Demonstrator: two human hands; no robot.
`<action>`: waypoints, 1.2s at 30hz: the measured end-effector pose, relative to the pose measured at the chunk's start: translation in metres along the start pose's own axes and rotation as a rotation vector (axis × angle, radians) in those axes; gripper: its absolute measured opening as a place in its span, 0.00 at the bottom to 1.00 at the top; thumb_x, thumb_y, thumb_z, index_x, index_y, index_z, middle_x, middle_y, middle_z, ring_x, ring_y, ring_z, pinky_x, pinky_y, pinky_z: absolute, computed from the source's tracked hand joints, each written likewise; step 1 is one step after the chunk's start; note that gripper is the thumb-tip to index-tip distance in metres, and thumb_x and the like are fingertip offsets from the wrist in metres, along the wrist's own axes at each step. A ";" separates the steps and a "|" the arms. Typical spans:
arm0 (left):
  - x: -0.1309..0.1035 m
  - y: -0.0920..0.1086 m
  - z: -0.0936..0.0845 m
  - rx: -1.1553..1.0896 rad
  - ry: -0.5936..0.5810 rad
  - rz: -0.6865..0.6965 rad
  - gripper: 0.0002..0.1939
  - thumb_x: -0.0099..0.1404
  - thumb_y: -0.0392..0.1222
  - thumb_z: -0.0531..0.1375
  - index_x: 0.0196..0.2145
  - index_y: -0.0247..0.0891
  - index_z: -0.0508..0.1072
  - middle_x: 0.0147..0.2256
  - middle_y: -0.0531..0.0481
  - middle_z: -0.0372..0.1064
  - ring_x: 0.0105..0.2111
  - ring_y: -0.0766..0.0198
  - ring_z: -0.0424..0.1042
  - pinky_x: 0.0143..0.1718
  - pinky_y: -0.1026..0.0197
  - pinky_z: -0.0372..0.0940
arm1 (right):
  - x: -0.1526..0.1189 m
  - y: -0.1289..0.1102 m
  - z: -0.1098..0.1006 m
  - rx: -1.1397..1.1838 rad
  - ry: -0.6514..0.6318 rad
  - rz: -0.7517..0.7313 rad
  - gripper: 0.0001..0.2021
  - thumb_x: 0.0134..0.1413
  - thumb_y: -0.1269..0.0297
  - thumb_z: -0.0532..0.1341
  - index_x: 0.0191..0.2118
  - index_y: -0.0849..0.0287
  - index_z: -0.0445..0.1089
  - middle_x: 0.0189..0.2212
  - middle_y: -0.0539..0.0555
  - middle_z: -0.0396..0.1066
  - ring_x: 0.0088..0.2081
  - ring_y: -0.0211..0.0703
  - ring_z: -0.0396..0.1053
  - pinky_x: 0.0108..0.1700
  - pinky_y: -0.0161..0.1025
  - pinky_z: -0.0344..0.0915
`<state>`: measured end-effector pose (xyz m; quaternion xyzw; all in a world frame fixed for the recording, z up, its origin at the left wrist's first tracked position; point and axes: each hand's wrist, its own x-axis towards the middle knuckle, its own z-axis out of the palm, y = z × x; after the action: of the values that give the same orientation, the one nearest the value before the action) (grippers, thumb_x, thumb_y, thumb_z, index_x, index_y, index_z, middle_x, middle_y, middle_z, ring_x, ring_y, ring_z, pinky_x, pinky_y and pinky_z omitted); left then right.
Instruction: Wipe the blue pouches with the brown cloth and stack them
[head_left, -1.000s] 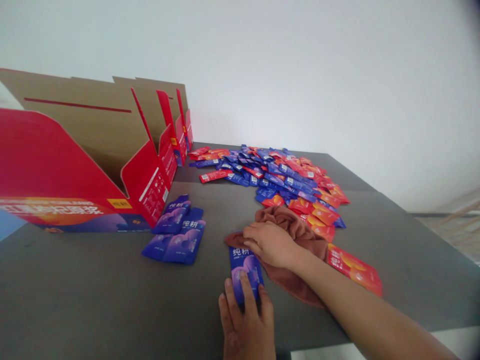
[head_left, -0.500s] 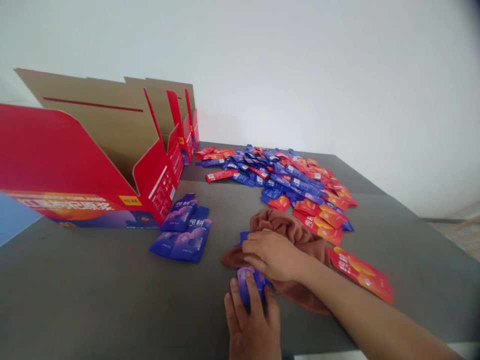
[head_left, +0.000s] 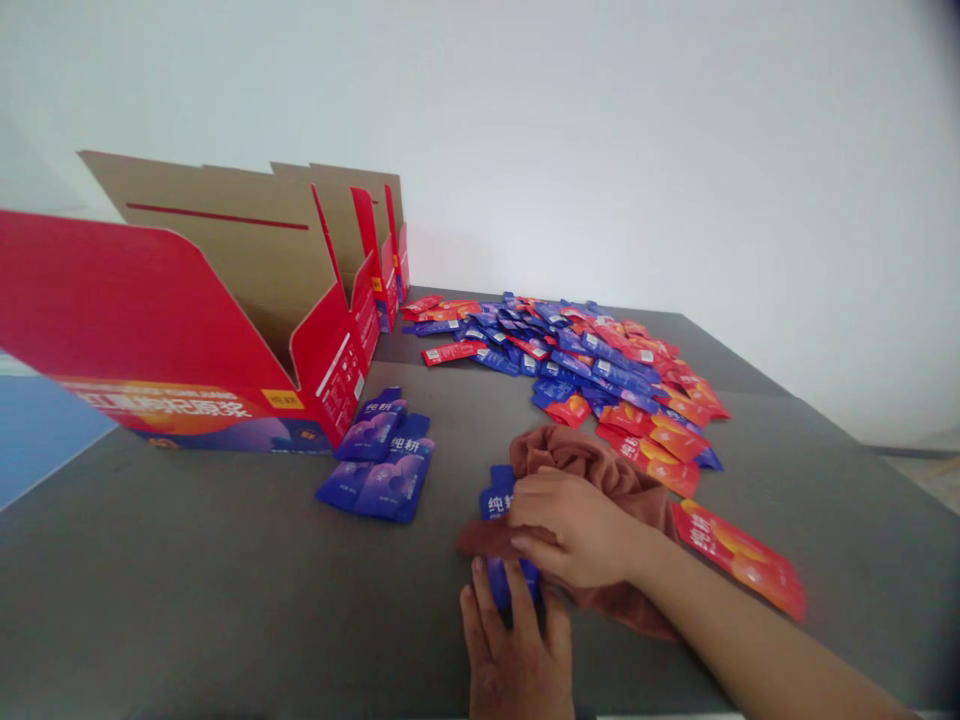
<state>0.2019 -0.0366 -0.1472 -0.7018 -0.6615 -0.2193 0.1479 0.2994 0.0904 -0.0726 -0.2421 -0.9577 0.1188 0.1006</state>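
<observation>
A blue pouch (head_left: 496, 502) lies flat on the grey table in front of me. My left hand (head_left: 517, 640) rests on its lower end with fingers spread and flat. A brown cloth (head_left: 577, 450) is bunched up to the right, and one fold of it lies across the middle of the pouch. My right hand (head_left: 566, 525) has its fingers curled over that fold and presses it on the pouch. Just right of the cloth lies a red pouch (head_left: 742, 560), partly under its edge.
Several blue pouches (head_left: 390, 475) lie overlapped at left centre. Open red cardboard boxes (head_left: 330, 375) stand in a row along the left side. Toward the back, a large heap of blue and red pouches (head_left: 592, 360) spreads over the table (head_left: 225, 580). A white wall rises behind.
My right hand has moved the cloth fold slightly down the pouch, uncovering its upper end. My left hand stays on the lower end. The whole view has shifted a little.
</observation>
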 end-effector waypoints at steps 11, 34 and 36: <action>0.001 0.000 0.001 0.019 0.029 0.006 0.14 0.52 0.42 0.68 0.39 0.46 0.76 0.48 0.39 0.71 0.48 0.33 0.67 0.41 0.42 0.71 | 0.011 0.029 -0.001 -0.159 -0.022 0.290 0.06 0.58 0.65 0.55 0.31 0.59 0.64 0.30 0.51 0.69 0.33 0.42 0.65 0.34 0.38 0.51; 0.001 -0.003 -0.002 0.043 -0.014 0.030 0.17 0.49 0.42 0.69 0.39 0.46 0.76 0.48 0.39 0.71 0.48 0.33 0.67 0.42 0.41 0.70 | 0.005 0.025 -0.002 -0.036 0.033 0.274 0.07 0.62 0.69 0.51 0.39 0.59 0.66 0.36 0.53 0.69 0.40 0.42 0.65 0.42 0.38 0.56; 0.001 -0.003 -0.001 0.040 -0.002 0.026 0.17 0.49 0.42 0.69 0.39 0.46 0.76 0.48 0.40 0.71 0.47 0.34 0.68 0.42 0.42 0.71 | 0.003 0.021 -0.005 -0.005 0.094 0.229 0.07 0.62 0.70 0.51 0.40 0.59 0.66 0.36 0.53 0.69 0.41 0.42 0.64 0.43 0.38 0.55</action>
<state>0.1991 -0.0358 -0.1461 -0.7074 -0.6568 -0.2032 0.1641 0.3071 0.1107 -0.0731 -0.3555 -0.9182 0.1155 0.1307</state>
